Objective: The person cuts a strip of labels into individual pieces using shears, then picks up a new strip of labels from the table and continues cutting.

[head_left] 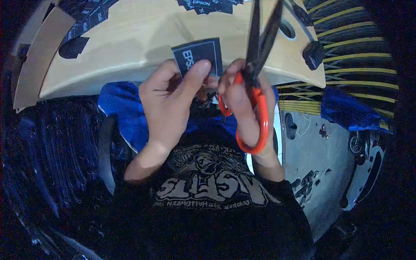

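Between thumb and fingers, my left hand (171, 97) pinches a small black label (208, 52) with white "EPSON" lettering and a thin white border line. A pair of scissors (262, 117) with red-orange handles and dark blades sits in my right hand (242, 95), the thumb through one handle loop. Its blades point up and away from me, slightly parted. The fingertips of my right hand come close to the label's lower right corner. Both hands are held in front of the near edge of a light wooden table (130, 39).
More black EPSON labels (206, 5) lie at the table's far side, and another pile (89, 19) at the left. A brown cardboard piece (43, 56) stands along the left edge. At the right are a dark bundle (313, 55), a round hole (287, 29) and yellow slats (355, 56). Black scraps (305, 184) litter the floor.
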{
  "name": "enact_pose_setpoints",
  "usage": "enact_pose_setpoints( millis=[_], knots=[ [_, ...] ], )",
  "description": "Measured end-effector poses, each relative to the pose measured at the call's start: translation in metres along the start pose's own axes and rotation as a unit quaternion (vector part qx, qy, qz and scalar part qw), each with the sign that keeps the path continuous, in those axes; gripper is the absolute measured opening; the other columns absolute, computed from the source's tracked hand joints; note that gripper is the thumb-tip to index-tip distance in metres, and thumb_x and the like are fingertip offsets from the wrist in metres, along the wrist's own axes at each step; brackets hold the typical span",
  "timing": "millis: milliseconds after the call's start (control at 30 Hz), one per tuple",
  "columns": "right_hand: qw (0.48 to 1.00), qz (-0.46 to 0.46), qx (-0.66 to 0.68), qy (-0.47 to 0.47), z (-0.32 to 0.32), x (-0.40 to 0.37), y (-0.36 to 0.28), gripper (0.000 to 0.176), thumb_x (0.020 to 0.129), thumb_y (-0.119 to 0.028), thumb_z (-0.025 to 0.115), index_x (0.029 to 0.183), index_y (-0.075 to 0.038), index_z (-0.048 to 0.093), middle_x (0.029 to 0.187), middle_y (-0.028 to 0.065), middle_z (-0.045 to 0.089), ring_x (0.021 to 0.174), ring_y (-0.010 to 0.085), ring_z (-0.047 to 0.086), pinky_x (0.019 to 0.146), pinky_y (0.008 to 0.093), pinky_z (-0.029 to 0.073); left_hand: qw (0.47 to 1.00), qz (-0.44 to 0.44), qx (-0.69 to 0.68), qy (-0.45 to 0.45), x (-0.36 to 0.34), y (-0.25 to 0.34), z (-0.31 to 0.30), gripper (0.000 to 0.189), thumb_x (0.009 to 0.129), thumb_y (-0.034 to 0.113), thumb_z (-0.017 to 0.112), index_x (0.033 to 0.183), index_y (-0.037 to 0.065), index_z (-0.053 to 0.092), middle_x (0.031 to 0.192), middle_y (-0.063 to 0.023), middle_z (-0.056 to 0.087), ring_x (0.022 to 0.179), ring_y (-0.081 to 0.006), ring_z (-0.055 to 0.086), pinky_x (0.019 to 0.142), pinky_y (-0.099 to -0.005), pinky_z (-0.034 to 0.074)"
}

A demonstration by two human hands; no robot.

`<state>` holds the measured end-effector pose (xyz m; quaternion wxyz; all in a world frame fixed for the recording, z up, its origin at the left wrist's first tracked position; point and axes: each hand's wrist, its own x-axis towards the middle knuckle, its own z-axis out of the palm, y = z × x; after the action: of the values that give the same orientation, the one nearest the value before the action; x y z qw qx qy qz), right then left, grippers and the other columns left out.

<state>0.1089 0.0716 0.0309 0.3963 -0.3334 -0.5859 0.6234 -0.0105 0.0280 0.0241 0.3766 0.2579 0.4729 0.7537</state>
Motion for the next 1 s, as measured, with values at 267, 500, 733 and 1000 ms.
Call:
enact_pose_setpoints(
  millis=[267, 500, 733, 1000],
  knots=[
    [0.99, 0.019, -0.123, -0.07, -0.007, -0.029, 0.001, 0.05, 0.073, -0.026, 0.074, 0.107, -0.004, 0.045, 0.077, 0.0031, 0.052, 0.065, 0.0106, 0.05, 0.058, 0.0242, 0.042, 0.997, 0.035, 0.062, 0.008, 0.005, 0.003, 0.011, 0.013, 0.084, 0.013, 0.065, 0.084, 0.0, 0.063, 0.07, -0.0048, 0.065, 0.055, -0.0034, 0.052, 0.049, -0.0169, 0.04],
    [0.988, 0.052, -0.127, -0.078, -0.005, -0.025, -0.001, 0.047, 0.078, -0.034, 0.068, 0.105, -0.004, 0.045, 0.081, 0.0014, 0.044, 0.072, 0.0092, 0.042, 0.063, 0.0214, 0.036, 0.997, 0.029, 0.071, -0.001, 0.009, 0.004, 0.016, 0.012, 0.082, 0.012, 0.066, 0.082, 0.0, 0.065, 0.071, -0.003, 0.065, 0.056, -0.0021, 0.052, 0.049, -0.0163, 0.039],
    [0.989, 0.017, -0.131, -0.062, -0.005, -0.022, 0.007, 0.051, 0.077, -0.041, 0.068, 0.102, -0.003, 0.045, 0.077, -0.0002, 0.043, 0.067, 0.0065, 0.039, 0.058, 0.0198, 0.033, 0.992, 0.06, 0.11, 0.003, 0.009, 0.004, 0.015, 0.011, 0.082, 0.01, 0.067, 0.081, 0.0, 0.065, 0.068, -0.0001, 0.063, 0.056, -0.0011, 0.05, 0.049, -0.0156, 0.037],
    [0.987, -0.002, -0.147, -0.06, -0.003, -0.021, 0.003, 0.046, 0.079, -0.034, 0.068, 0.102, -0.003, 0.044, 0.075, -0.0013, 0.041, 0.064, 0.0054, 0.037, 0.055, 0.019, 0.03, 0.994, 0.044, 0.098, 0.011, 0.005, 0.004, 0.016, 0.01, 0.081, 0.009, 0.068, 0.081, 0.0, 0.066, 0.067, 0.0008, 0.062, 0.055, -0.0008, 0.049, 0.049, -0.015, 0.036]
  ],
)
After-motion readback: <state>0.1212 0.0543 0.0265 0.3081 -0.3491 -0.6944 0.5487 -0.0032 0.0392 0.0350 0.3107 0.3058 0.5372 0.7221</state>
